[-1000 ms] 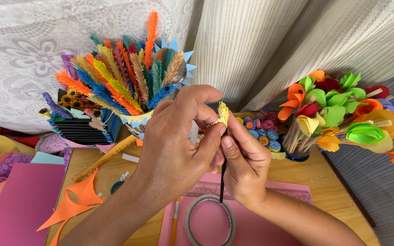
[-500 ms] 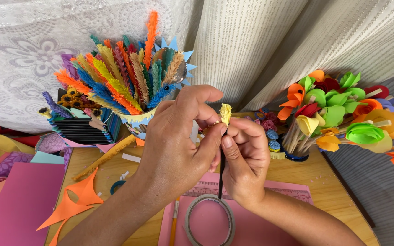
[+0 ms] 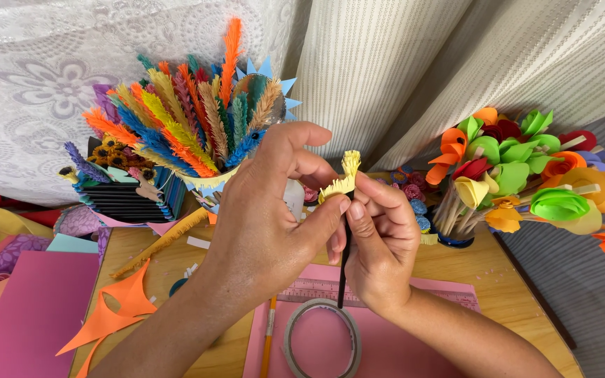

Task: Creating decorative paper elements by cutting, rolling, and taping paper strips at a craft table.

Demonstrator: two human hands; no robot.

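- Two bare hands meet mid-frame above a wooden table (image 3: 519, 297), both working one small piece
- Left hand (image 3: 260, 224): thumb & forefinger pinched together on a yellow fringed paper strip (image 3: 344, 178), other fingers curled over the top
- Right hand (image 3: 376, 245): fingers closed round a thin black stick (image 3: 343, 276), thumb pressed up vs the strip's lower edge
- Strip sits at the stick's top end, fringe pointing up, partly wound; stick hangs down toward a tape roll (image 3: 321, 341)
- Tape roll lies flat on a pink cutting mat (image 3: 421, 336) w/ a ruler edge, just below the hands
- Orange pencil (image 3: 267, 336) lies left of the roll, partly on the mat
- Behind left hand: cup of multicoloured paper feathers (image 3: 183, 126), beside a dark box of paper sunflowers (image 3: 117, 189)
- Right side: bunch of paper flowers on sticks (image 3: 519, 175) in a blue pot, well apart from the hands
- Far left: pink paper sheet (image 3: 26, 308) & orange paper cut-outs (image 3: 117, 311)
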